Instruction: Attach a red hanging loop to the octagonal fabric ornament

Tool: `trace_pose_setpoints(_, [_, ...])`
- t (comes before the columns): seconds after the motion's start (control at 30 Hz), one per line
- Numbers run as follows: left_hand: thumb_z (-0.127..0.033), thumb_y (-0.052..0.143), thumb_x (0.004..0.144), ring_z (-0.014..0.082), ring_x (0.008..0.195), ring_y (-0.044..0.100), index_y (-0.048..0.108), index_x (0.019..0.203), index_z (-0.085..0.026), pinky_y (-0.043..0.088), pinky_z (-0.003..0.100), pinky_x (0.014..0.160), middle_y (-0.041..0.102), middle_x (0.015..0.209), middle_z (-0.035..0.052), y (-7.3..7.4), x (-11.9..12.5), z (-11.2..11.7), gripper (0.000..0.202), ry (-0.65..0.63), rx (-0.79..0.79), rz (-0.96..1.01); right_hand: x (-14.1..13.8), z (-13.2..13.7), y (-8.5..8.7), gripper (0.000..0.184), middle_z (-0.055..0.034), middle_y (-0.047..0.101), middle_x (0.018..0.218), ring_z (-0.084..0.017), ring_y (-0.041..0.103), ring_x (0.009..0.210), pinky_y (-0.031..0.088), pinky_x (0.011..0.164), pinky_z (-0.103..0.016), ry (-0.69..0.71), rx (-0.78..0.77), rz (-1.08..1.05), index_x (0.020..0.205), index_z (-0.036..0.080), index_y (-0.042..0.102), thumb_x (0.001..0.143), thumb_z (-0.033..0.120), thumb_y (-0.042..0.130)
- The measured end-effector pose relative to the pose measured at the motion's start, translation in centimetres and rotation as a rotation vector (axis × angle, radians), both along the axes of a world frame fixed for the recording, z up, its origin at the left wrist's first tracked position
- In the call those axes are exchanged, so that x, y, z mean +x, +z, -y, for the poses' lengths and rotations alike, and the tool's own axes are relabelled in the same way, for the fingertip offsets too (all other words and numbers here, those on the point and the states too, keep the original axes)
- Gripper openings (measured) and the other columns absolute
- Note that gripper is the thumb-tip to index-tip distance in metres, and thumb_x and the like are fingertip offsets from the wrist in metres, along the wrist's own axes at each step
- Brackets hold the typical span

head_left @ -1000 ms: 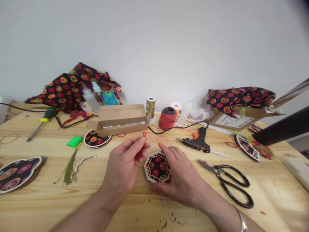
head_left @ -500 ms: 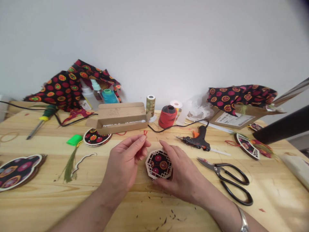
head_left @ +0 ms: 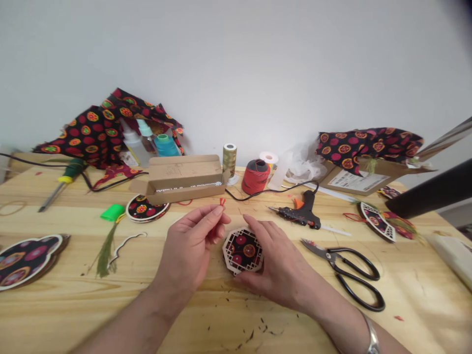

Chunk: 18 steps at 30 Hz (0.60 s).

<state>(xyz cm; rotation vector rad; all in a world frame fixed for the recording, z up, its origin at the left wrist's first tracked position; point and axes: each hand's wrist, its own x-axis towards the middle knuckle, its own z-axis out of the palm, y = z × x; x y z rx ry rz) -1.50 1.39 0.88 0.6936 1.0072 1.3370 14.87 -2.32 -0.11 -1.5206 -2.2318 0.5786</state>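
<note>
My left hand [head_left: 191, 248] pinches a short piece of red thread [head_left: 221, 201] between thumb and forefinger, its ends sticking up above the fingertips. My right hand [head_left: 276, 263] curls around an octagonal lattice ornament [head_left: 242, 250] with black and red patterned fabric inside, holding it tilted on the wooden table [head_left: 73, 305]. The two hands are close together at the middle of the table, the thread just above the ornament's upper left edge.
Black scissors [head_left: 350, 278] and a glue gun [head_left: 300, 214] lie to the right. An open cardboard box [head_left: 182, 178], thread spools [head_left: 255, 177], bottles and patterned fabric [head_left: 96, 130] sit at the back. Fabric-covered shapes [head_left: 25, 255] and a green tassel [head_left: 106, 246] lie left.
My right hand has tilted the ornament up slightly and shifted it a little to the right. My left hand keeps its pinch on the red thread, almost still.
</note>
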Motion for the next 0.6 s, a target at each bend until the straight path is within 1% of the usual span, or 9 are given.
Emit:
trace_pose_setpoints(0.13, [-0.017, 0.07, 0.068, 0.0054, 0.048, 0.049, 0.071, 0.072, -0.013, 0.037, 0.014, 0.044, 0.066, 0.06, 0.0008, -0.04, -0.07, 0.05, 0.006, -0.001, -0.002, 0.009, -0.02, 0.02, 0.04, 0.085, -0.0108, 0.05, 0.126, -0.025, 0.044, 0.114, 0.038, 0.098, -0.042, 0.001, 0.009, -0.01, 0.138, 0.018, 0.03, 0.064, 0.032, 0.071])
trace_pose_setpoints(0.3, [-0.017, 0.07, 0.069, 0.0053, 0.048, 0.05, 0.07, 0.073, -0.013, 0.038, 0.014, 0.045, 0.066, 0.061, 0.0009, 0.02, -0.01, 0.07, 0.006, -0.005, 0.003, 0.005, -0.02, -0.01, 0.12, 0.084, -0.0121, 0.05, 0.126, -0.027, 0.045, 0.113, 0.039, 0.096, -0.045, 0.016, 0.013, -0.009, 0.137, 0.019, 0.03, 0.065, 0.033, 0.071])
trace_pose_setpoints(0.6, [-0.018, 0.07, 0.069, 0.0052, 0.048, 0.049, 0.071, 0.074, -0.013, 0.037, 0.014, 0.044, 0.066, 0.06, 0.0009, -0.03, -0.07, 0.16, 0.007, -0.009, 0.003, 0.009, 0.0, -0.07, 0.25, 0.081, -0.0106, 0.05, 0.127, -0.025, 0.044, 0.114, 0.036, 0.099, -0.042, 0.057, 0.009, 0.008, 0.137, 0.017, 0.031, 0.067, 0.032, 0.069])
